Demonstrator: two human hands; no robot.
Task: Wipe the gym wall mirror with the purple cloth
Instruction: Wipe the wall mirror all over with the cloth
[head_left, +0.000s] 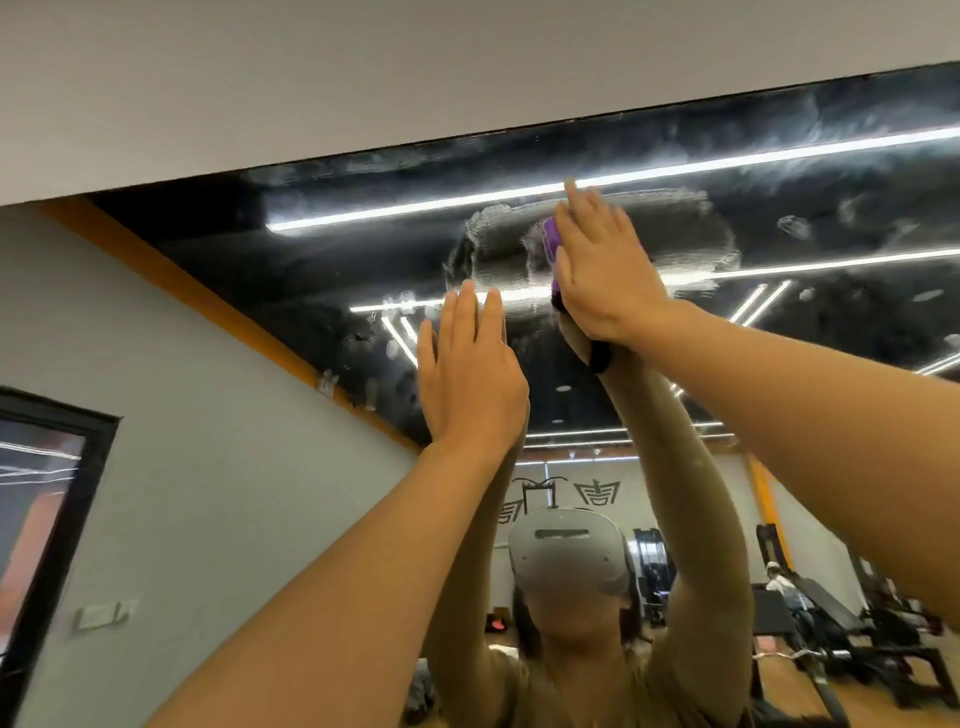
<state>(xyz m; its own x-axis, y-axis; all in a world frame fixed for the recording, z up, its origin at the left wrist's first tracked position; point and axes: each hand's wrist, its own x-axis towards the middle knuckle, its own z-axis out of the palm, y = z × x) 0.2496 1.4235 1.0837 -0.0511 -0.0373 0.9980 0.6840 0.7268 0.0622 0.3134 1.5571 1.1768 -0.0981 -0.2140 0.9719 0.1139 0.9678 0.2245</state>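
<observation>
Gym room, grey wall above, mirror (675, 156) running under it with ceiling light strips reflected across the glass.

Purple cloth (551, 240) sits high on the mirror, just below the mirror's top edge, pinned flat to the glass under the right hand (605, 270). Only a sliver of cloth shows at the hand's left side; the rest is hidden.

Progress, judging from the glass: early to mid. One hazy wet smear surrounds the cloth, so that patch is being worked. To the cloth's right along the top edge, streaks and blotches remain. Below-left of the cloth, more smudges and fingerprint-like marks near the orange trim (218, 306). The lower mirror looks clearer, but I can't tell if it's been wiped.

Right hand: fingers (582, 208) straight, lightly spread, palm pressing the cloth on the glass, not clenched round it.

Left hand (470, 384): below-left of the cloth, fingers straight and together, holding nothing. Flat at the mirror; actual contact with the glass looks likely, can't confirm.

Further out: dark-framed panel (52, 499) on the left wall, gym equipment in reflection low right.
</observation>
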